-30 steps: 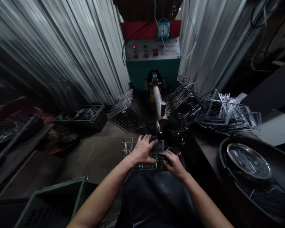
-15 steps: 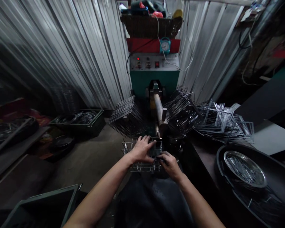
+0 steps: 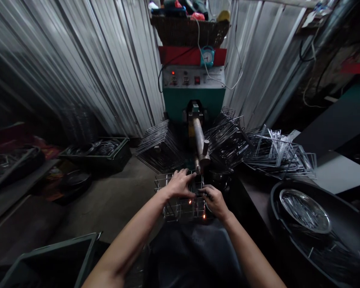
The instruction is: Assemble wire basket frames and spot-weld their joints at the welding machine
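A wire basket frame lies under both hands, below the electrode arm of a green welding machine. My left hand rests over the frame's top wires, thumb apart from the fingers, gripping the frame. At the frame's right side my right hand is pinched; what sits between its fingertips is too small to name. The electrode tip is close to the frame's far edge. Two orange sparks glow beside and below my hands.
Stacked wire frames stand left of the machine arm, more to its right. Loose wire frames lie farther right. A round metal dish of wire pieces sits in a black tub. Green crates are at left.
Orange sparks have appeared near the hands. The frame's near part sits slightly lower, and my hands have shifted very little. The whole view has moved slightly.
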`<state>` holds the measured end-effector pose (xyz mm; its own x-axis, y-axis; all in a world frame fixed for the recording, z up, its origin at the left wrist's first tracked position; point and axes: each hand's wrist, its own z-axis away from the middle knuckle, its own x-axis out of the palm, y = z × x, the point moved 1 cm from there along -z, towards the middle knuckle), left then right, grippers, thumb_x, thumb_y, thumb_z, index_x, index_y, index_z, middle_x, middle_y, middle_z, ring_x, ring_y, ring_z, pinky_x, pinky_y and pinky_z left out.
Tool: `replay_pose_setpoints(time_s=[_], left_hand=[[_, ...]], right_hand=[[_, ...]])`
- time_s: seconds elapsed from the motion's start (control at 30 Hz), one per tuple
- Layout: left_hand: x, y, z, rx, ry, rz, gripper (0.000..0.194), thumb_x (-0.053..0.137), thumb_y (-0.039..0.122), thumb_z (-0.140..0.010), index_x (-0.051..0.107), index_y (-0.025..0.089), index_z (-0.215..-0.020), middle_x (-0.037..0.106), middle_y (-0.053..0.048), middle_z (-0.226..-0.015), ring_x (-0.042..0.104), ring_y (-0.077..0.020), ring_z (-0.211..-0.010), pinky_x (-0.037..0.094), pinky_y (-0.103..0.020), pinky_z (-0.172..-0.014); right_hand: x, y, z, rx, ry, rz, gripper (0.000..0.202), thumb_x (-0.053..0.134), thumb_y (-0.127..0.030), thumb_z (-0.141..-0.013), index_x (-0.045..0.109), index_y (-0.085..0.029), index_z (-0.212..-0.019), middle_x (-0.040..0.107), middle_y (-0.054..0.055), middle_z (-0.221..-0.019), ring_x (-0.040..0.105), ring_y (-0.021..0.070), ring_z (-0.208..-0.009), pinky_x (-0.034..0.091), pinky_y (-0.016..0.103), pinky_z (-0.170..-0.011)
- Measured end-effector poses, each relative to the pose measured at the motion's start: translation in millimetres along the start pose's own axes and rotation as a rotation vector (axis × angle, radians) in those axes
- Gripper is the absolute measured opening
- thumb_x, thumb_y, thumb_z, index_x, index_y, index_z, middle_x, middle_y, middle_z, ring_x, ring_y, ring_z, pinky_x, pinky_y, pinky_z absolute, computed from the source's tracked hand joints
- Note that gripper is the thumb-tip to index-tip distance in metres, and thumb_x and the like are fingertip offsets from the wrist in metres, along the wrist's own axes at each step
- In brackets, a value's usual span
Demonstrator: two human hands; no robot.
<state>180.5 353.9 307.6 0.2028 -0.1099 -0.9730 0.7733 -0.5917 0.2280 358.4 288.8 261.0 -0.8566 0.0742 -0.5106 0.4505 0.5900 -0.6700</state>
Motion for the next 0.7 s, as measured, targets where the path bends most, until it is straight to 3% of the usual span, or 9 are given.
replay_pose_setpoints(time_s=[0.3,0.47,0.6,0.7], left_hand=[[-4.9,-11,-28,-0.043,0.022,-0.014,0.088,0.072,0.055,-0.050,0.043,0.027,-0.128,0.041,-0.013,-0.132,0.037,-0.0343,-0.122,0.029,-0.048,-0.099],[-4.1,-11,-30,-0.053,0.018,0.013,0.087,0.071,0.057,-0.051,0.044,0.027,-0.128,0.042,-0.013,-0.132,0.037,-0.0326,-0.122,0.029,-0.045,-0.100],[-6.0,-7,-26,-0.084,0.035,0.023,0.088,0.071,0.057,-0.052,0.042,0.026,-0.129,0.037,-0.013,-0.135,0.033,-0.0326,-0.125,0.026,-0.046,-0.102],[-6.6,-7,-29,-0.098,0.053,0.007,0.089,0.072,0.055,-0.051,0.042,0.025,-0.129,0.036,-0.015,-0.137,0.031,-0.0344,-0.127,0.024,-0.049,-0.103]], right_hand=[[-2,16,-26,-0.011,0.044,-0.013,0.016,0.049,-0.012,-0.082,0.061,-0.020,-0.089,0.060,0.005,-0.087,0.058,0.0169,-0.082,0.048,0.029,-0.073],[-1,17,-30,0.033,0.079,-0.035,0.013,0.052,-0.017,-0.083,0.063,-0.021,-0.089,0.061,0.005,-0.091,0.059,0.0176,-0.085,0.048,0.030,-0.076],[1,16,-4,0.189,0.169,-0.084,0.029,0.058,-0.028,-0.081,0.058,-0.021,-0.109,0.061,0.007,-0.102,0.058,0.0200,-0.095,0.046,0.033,-0.084],[9,27,48,0.393,0.229,-0.076,0.036,0.059,-0.037,-0.079,0.057,-0.018,-0.110,0.063,0.009,-0.101,0.059,0.0227,-0.093,0.049,0.036,-0.080]])
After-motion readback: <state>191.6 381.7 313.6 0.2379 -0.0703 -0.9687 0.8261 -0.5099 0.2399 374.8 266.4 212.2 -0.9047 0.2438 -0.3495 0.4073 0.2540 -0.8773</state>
